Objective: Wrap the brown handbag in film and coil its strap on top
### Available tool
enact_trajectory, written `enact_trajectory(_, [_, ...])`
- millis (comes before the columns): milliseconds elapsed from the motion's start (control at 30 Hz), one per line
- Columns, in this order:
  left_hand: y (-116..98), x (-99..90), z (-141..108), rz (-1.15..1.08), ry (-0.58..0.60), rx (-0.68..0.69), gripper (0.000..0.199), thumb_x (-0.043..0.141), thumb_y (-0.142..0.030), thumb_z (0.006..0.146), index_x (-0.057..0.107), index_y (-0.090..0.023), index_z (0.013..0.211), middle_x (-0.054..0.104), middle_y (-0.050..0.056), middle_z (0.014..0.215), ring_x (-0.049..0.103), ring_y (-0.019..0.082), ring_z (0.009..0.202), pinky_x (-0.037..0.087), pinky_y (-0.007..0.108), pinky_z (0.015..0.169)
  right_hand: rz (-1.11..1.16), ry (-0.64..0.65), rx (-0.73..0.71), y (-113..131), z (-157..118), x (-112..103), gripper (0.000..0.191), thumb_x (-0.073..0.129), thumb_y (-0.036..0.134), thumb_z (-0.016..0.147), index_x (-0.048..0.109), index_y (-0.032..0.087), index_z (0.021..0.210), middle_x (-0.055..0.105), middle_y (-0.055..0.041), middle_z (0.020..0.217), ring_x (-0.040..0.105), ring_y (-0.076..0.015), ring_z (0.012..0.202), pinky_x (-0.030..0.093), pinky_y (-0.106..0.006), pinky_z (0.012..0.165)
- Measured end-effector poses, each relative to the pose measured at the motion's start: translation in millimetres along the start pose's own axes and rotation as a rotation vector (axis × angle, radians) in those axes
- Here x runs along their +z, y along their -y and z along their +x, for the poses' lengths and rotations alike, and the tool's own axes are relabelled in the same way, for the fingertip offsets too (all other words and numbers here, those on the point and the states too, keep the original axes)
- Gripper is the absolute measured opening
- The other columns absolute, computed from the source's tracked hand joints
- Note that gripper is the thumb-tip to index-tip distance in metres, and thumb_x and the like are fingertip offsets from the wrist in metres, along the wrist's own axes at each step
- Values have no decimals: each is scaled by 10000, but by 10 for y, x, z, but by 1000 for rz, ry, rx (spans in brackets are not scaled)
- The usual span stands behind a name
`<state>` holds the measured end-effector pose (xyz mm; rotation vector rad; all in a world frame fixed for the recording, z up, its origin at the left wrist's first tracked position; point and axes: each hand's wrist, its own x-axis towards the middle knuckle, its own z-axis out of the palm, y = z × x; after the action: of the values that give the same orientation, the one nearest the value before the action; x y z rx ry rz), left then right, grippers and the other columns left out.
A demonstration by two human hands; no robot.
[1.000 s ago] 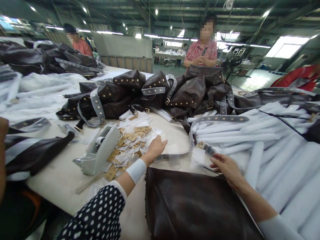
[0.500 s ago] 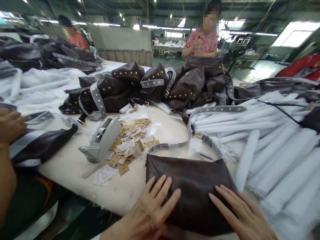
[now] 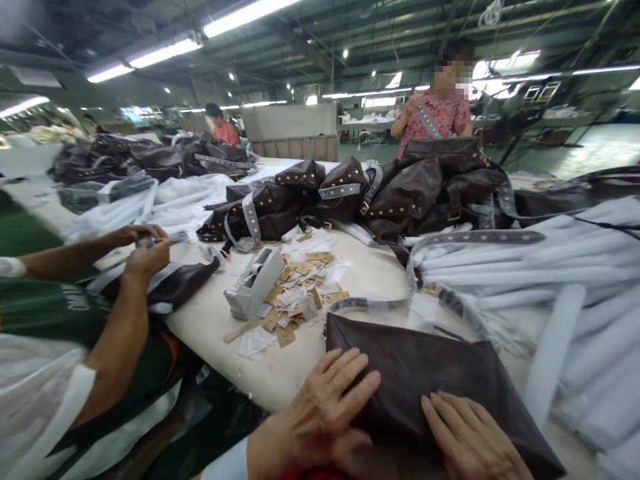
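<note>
A dark brown leather handbag (image 3: 400,360) lies on the table in front of me, its strap (image 3: 457,303) wrapped in clear film and looped out behind it. My left hand (image 3: 330,397) rests on the bag's left part, fingers stretched out and thumb apart. On the right part of the bag, my right hand (image 3: 470,427) lies flat with its fingers extended and close together. Neither hand grips anything. Left of the bag, a grey tape dispenser (image 3: 255,283) stands beside a heap of brown paper tags (image 3: 300,287) and small clear packets.
White wrapped rolls (image 3: 555,333) crowd the table's right side. Several studded brown bags (image 3: 415,190) are piled across the back. At left, a co-worker's hands (image 3: 150,250) handle something over another bag (image 3: 187,283). Another person (image 3: 435,117) stands behind the pile holding a strap.
The view has swung left and tilted up, bringing more of the left co-worker into sight. My right hand has shifted slightly inward on the bag. The person behind now holds up a strap.
</note>
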<state>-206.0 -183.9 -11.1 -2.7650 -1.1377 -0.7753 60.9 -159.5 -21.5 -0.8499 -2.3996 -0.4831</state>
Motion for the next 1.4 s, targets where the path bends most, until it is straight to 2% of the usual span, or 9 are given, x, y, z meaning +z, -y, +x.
enact_trajectory(133, [-27, -63, -272, -124, -414, -423, 415, 430, -390, 937, 432, -169, 1288, 564, 135, 1195, 531, 238, 1135, 473, 390, 953, 101, 166, 98, -203, 379, -157, 252, 420, 53, 805, 624, 186, 738, 605, -27, 642, 537, -166, 611, 382, -291, 600])
enact_trajectory(267, [-67, 172, -502, -353, -391, -983, 240, 420, -343, 937, 575, -174, 1008, 652, 55, 908, 642, 179, 803, 559, 285, 701, 148, 318, 274, -613, 783, -282, 226, 555, 276, 832, 566, 208, 617, 560, -3, 613, 528, -151, 585, 342, -265, 554])
enact_trajectory(333, [-132, 382, -516, -411, -284, -880, 227, 421, -310, 933, 590, -164, 976, 660, 58, 881, 645, 179, 789, 562, 281, 686, 163, 368, 362, -763, 929, -319, 231, 580, 301, 809, 557, 210, 598, 558, 9, 611, 521, -140, 569, 318, -252, 533])
enact_trajectory(500, [-406, 851, -225, -316, 26, -235, 316, 370, -104, 901, 530, -156, 1169, 585, 89, 1184, 496, 216, 1166, 445, 367, 995, 169, 455, 483, -873, 1145, -338, 195, 621, 322, 764, 594, 216, 604, 576, 20, 611, 527, -148, 583, 290, -245, 534])
enact_trajectory(633, [-581, 1053, 79, -241, 297, -65, 417, 414, -400, 936, 484, -108, 1224, 529, 133, 1254, 420, 286, 1231, 357, 460, 1055, 150, 489, 513, -843, 1206, -317, 189, 623, 326, 762, 598, 213, 614, 577, 21, 611, 525, -143, 590, 286, -242, 543])
enact_trajectory(767, [-649, 1174, 131, -207, 324, 144, 705, 314, -640, 889, 394, -95, 1329, 450, 154, 1353, 320, 322, 1307, 223, 552, 1103, 134, 476, 454, -816, 1174, -268, 249, 613, 341, 761, 538, 202, 568, 554, 21, 590, 505, -132, 574, 288, -239, 543])
enact_trajectory(1100, [-753, 1176, 300, -58, 270, 189, 337, 371, -280, 939, 572, -96, 1137, 599, 146, 1111, 511, 290, 1063, 351, 480, 991, 105, 483, 391, -817, 1109, -172, 268, 595, 351, 780, 528, 206, 565, 547, 21, 580, 502, -131, 571, 288, -241, 537])
enact_trajectory(1233, [-830, 1209, 533, -188, 300, 7, 409, 288, -379, 964, 522, -176, 1230, 586, 139, 1159, 558, 286, 1011, 391, 494, 949, 120, 503, 405, -816, 1118, -185, 249, 604, 339, 776, 545, 206, 575, 553, 24, 588, 509, -130, 577, 290, -241, 543])
enact_trajectory(1400, [-787, 1183, 582, -320, 346, -83, 728, 311, -638, 893, 233, -164, 1440, 334, 219, 1426, 361, 368, 1299, 336, 499, 1044, 115, 496, 413, -796, 1092, -200, 209, 639, 315, 761, 564, 205, 601, 559, 26, 604, 522, -134, 595, 295, -244, 560])
